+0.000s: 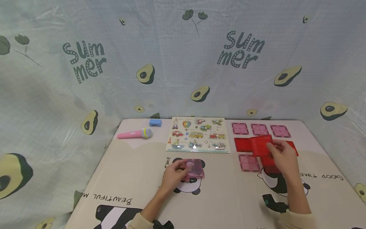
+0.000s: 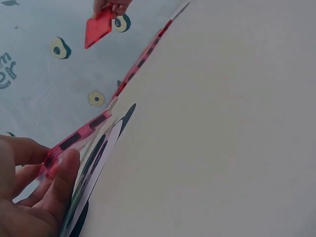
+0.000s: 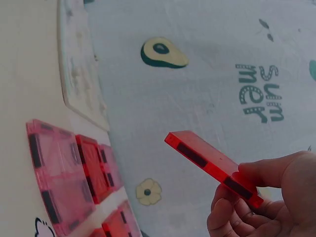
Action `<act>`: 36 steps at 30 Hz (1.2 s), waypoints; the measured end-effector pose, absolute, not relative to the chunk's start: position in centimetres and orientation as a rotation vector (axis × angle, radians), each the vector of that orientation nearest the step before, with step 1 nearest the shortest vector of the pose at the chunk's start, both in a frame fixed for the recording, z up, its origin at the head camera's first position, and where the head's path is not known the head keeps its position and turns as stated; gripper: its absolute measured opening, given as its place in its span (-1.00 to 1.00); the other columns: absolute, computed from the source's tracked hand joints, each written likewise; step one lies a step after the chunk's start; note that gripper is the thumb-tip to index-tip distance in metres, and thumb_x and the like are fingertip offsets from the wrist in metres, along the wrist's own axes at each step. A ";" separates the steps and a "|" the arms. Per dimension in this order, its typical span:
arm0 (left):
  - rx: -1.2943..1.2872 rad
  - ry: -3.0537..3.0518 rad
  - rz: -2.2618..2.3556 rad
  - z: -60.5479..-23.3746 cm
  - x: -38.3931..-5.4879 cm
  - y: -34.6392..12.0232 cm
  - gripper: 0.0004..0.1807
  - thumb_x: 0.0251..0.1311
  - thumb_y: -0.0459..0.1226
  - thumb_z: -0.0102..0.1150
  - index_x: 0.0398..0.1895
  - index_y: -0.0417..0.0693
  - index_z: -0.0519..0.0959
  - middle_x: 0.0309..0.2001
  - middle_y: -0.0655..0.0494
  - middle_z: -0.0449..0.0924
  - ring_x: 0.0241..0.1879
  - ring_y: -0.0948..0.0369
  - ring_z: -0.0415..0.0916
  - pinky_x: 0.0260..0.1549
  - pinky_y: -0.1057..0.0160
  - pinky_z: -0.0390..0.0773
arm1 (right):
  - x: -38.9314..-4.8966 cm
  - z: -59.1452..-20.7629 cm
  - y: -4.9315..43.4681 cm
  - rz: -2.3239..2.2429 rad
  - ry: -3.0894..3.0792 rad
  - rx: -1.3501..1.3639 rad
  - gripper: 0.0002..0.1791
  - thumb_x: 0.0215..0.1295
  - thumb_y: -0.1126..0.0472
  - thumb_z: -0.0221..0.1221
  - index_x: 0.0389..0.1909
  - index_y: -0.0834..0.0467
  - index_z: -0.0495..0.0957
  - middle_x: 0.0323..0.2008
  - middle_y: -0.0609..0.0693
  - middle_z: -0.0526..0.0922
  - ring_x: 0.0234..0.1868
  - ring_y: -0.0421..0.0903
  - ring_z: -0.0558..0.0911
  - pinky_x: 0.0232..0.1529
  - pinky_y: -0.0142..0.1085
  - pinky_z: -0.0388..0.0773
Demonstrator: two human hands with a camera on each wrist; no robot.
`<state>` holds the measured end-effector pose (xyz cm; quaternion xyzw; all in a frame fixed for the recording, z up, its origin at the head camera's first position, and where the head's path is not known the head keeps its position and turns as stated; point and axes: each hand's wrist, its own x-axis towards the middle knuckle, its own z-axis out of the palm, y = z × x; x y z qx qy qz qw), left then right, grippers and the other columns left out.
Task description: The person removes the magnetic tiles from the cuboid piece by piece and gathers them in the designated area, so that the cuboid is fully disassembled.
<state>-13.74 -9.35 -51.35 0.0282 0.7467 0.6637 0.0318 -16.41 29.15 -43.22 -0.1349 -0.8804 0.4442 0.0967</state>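
My left hand (image 1: pixel 173 174) pinches a pink see-through magnetic tile (image 1: pixel 195 168) by its left side, over the panda print. The left wrist view shows dark magnets along the edge of this pink tile (image 2: pixel 74 138), between thumb and fingers. Off to the right, my right hand (image 1: pixel 286 158) pinches a red square magnetic tile (image 1: pixel 261 145), raised above other tiles. In the right wrist view the held red tile (image 3: pixel 207 160) is tilted, its far end free. Beneath it lie red tiles, one at the left (image 1: pixel 242 145) and another nearer me (image 1: pixel 270 165), partly hidden.
Several pink tiles (image 1: pixel 259 129) lie along the back right; another pink tile (image 1: pixel 248 163) is nearer. A vehicle puzzle board (image 1: pixel 198 135) stands mid-back. Left of it are a pink toy microphone (image 1: pixel 134 133) and a blue block (image 1: pixel 155 122). A printed curtain (image 1: pixel 171 63) hangs behind the table.
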 end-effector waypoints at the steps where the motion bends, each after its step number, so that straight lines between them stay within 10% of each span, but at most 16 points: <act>1: 0.096 2.276 2.048 -51.3 -13.7 -9.2 -0.55 0.21 -0.42 0.25 0.20 -0.26 0.55 -0.14 -0.25 0.62 -0.49 0.22 0.68 -0.43 0.24 0.76 | -16.4 -43.2 29.5 1.325 -2.599 -0.430 -0.34 0.51 -0.09 0.00 0.40 0.30 0.30 0.18 0.37 0.53 0.02 0.19 0.60 -0.42 -0.72 0.48; 13: 0.252 2.217 1.961 -51.1 -13.3 -6.7 -0.51 0.19 -0.43 0.25 0.23 -0.23 0.54 -0.14 -0.21 0.66 -0.48 0.16 0.72 -0.45 0.28 0.75 | -15.9 -43.8 33.4 1.326 -2.527 -0.647 -0.29 0.51 -0.14 -0.05 0.49 0.22 0.22 0.26 0.34 0.49 -0.46 -0.43 0.47 -0.44 -0.68 0.48; 36: 0.437 2.064 1.856 -51.4 -12.9 1.6 -0.55 0.18 -0.37 0.34 0.18 -0.11 0.60 -0.24 0.17 0.64 -0.59 0.37 0.62 -0.56 0.45 0.62 | -15.4 -45.8 38.8 1.317 -2.511 -0.994 -0.28 0.53 -0.11 -0.15 0.49 0.31 0.18 0.11 0.33 0.49 -0.34 -0.15 0.49 -0.55 -0.55 0.40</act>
